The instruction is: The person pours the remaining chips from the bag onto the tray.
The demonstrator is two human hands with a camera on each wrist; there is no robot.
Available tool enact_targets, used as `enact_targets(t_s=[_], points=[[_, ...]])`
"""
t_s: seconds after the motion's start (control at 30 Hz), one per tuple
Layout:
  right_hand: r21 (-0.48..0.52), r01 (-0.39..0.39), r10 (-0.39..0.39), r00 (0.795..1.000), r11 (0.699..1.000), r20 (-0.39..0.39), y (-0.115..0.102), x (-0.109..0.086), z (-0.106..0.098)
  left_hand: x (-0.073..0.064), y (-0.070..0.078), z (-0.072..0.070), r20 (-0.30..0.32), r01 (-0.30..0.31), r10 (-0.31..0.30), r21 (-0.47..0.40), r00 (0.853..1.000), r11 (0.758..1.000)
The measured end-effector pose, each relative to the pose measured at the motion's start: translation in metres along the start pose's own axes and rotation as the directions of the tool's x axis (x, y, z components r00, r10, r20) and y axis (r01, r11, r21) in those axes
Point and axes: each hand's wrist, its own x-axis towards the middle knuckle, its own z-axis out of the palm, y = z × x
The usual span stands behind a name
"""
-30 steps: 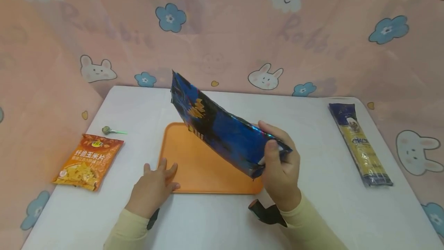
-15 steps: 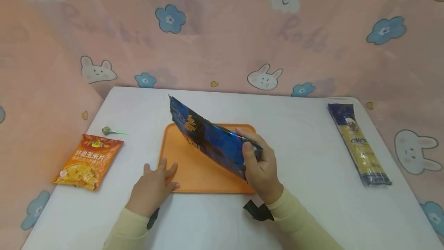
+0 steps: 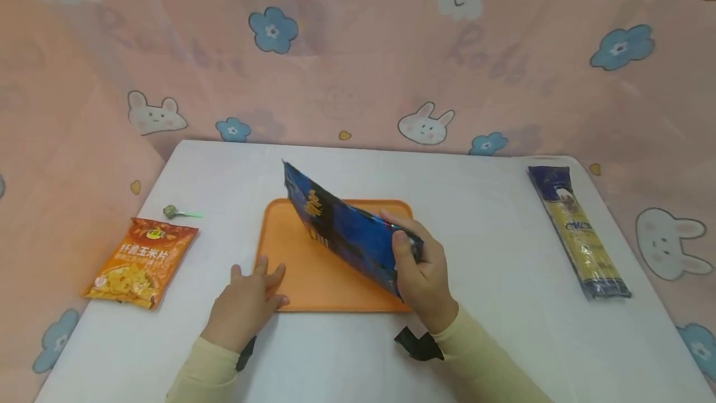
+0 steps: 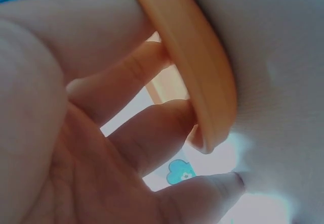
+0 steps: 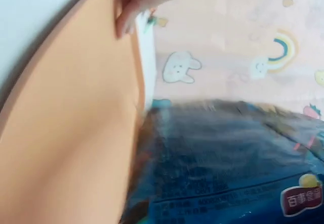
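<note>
The blue snack bag (image 3: 352, 235) is held up in a slant over the orange tray (image 3: 302, 282), and part of the tray is hidden by it. The right end of the bag is pinched by the right hand (image 3: 422, 275), with the thumb on the near side and the other fingers mostly hidden behind. It cannot be told if the tray is touched by the bag's low edge. In the right wrist view, a small dark red badge (image 5: 298, 204) with white writing can be seen on the bag. The front left corner of the tray is touched by the left hand (image 3: 246, 297), whose fingers are spread wide at the rim. On the white table (image 3: 486, 216), an orange bag of corn chips (image 3: 142, 263) is seen to the left of the tray, a little lollipop (image 3: 169, 211) with a green stick is seen just behind that, and a long yellow and dark blue packet (image 3: 578, 232) is seen far over on the right. The step in hand looks like the placing of the bag on the tray. For the bag to be laid down, its slant would need to be made flat, the tray should be held steady by the left hand, and the bag should be let go only once it lies inside the rim.
</note>
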Motion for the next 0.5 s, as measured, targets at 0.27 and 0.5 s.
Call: enact_targets(t_s=[0.27,0.5], points=[[-0.021,-0.024,0.025,0.999,0.999,0.044,0.008,0.0,0.002,-0.001,0.0,0.0,0.002,0.018,-0.018,-0.007,1.0,1.0],[0.032,0.101,-0.1,0.994,0.994,-0.036,-0.025,0.012,-0.002,-0.001,0.001,0.0,-0.002,0.01,-0.01,-0.017,1.0,1.0]])
